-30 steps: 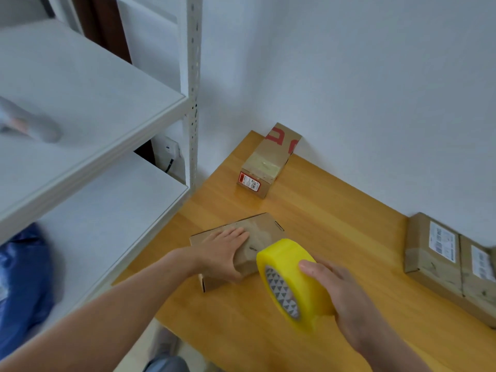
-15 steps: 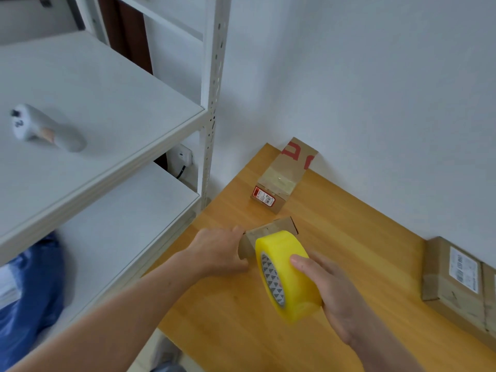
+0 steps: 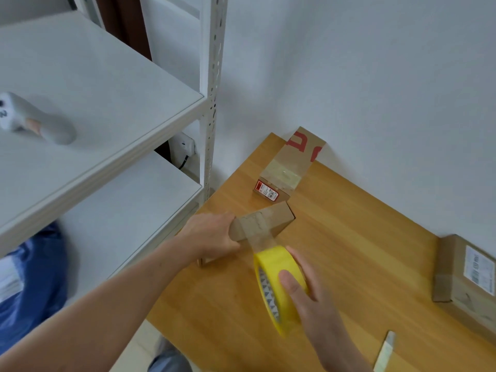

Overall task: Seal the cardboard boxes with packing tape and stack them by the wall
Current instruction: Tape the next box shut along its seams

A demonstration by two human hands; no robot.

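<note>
Grips the yellow tape roll (image 3: 279, 299) with the right hand (image 3: 303, 291), fingers curled over its rim, above the wooden table (image 3: 349, 251). Keeps a clear strip taut up to the small box (image 3: 264, 221), clasped at its near end by the left hand (image 3: 209, 237). Farther back, touching the wall: a taped box (image 3: 290, 167).

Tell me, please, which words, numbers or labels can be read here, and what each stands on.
"2": on the grey device on the upper shelf.
Red print on the far box: cut off, unreadable.
Red-and-white sticker on its end: too small.
White label on the right-hand box: blurred.
</note>
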